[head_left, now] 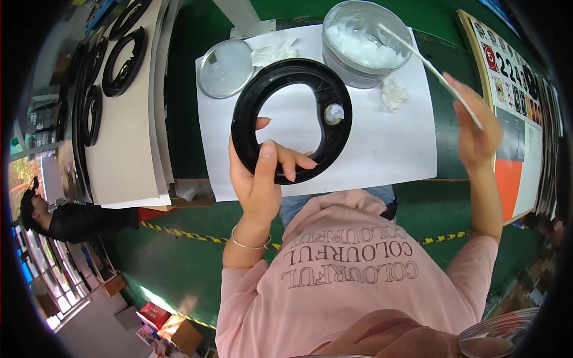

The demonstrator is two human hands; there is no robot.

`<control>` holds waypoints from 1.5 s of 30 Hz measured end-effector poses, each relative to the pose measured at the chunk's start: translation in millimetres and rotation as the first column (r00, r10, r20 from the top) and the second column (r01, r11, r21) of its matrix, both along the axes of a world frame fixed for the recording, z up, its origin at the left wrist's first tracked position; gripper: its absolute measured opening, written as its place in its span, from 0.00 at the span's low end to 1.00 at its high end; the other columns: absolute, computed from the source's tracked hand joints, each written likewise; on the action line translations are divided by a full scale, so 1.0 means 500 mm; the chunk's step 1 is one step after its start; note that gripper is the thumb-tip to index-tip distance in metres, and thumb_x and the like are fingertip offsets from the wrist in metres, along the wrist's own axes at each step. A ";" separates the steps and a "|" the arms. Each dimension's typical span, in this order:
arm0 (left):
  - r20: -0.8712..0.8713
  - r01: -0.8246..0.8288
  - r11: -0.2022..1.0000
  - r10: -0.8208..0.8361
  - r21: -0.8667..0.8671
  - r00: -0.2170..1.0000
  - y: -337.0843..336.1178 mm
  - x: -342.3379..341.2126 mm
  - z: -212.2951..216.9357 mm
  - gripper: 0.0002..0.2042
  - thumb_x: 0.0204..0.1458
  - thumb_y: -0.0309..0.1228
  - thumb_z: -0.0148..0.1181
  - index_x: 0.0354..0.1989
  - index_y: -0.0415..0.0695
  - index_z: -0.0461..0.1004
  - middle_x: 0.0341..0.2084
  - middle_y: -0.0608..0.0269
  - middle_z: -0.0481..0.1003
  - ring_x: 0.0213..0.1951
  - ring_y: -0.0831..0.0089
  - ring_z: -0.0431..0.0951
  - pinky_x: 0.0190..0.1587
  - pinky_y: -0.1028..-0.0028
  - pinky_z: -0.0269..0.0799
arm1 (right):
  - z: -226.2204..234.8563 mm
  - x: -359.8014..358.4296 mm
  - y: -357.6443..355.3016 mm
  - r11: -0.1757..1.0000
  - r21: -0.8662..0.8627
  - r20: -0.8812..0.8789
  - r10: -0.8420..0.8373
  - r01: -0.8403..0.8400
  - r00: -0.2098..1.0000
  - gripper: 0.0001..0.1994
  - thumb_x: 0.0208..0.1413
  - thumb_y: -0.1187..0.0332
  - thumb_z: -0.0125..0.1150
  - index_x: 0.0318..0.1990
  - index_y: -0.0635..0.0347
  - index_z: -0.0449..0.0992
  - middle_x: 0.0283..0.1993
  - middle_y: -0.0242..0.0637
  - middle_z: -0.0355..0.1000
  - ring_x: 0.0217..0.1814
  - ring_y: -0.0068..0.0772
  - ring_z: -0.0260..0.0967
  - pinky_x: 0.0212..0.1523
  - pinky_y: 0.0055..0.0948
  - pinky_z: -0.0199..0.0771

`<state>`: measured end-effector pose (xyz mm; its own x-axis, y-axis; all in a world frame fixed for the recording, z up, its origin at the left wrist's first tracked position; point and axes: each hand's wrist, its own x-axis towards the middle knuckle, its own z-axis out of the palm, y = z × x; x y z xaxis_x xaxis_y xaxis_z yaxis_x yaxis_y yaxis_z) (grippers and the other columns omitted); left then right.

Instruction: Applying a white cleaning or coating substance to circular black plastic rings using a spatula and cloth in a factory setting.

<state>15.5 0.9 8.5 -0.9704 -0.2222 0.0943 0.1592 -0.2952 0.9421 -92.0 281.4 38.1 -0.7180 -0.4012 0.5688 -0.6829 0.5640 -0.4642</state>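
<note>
My left hand [261, 173] grips the lower edge of a black plastic ring [250, 107], its fingers wrapped through the opening. The ring is held up above a white sheet [388, 149]. On the ring's right side is a round spot with a whitish dab [334, 113] on it. My right hand [479, 128] holds a thin white stick [441, 77], whose far end reaches into a clear tub [337, 62] of white paste [364, 45] at the back of the sheet.
A round clear lid [225, 68] and crumpled white tissues [274, 52] lie left of the tub; another tissue [394, 94] is in front of it. More black rings [125, 62] rest on pale boards [128, 155] at left. A printed board [507, 113] stands right. Another person [71, 221] is at far left.
</note>
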 end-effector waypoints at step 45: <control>0.072 0.050 0.998 -0.051 0.026 0.996 0.002 -0.006 0.024 0.14 0.54 0.26 0.38 0.49 0.35 0.55 0.10 0.63 0.62 0.18 0.67 0.72 0.30 0.69 0.71 | 0.119 0.054 -0.068 0.819 0.435 -0.162 0.480 -0.374 0.862 0.09 0.35 0.70 0.59 0.29 0.59 0.74 0.34 0.39 0.73 0.36 0.38 0.72 0.34 0.30 0.73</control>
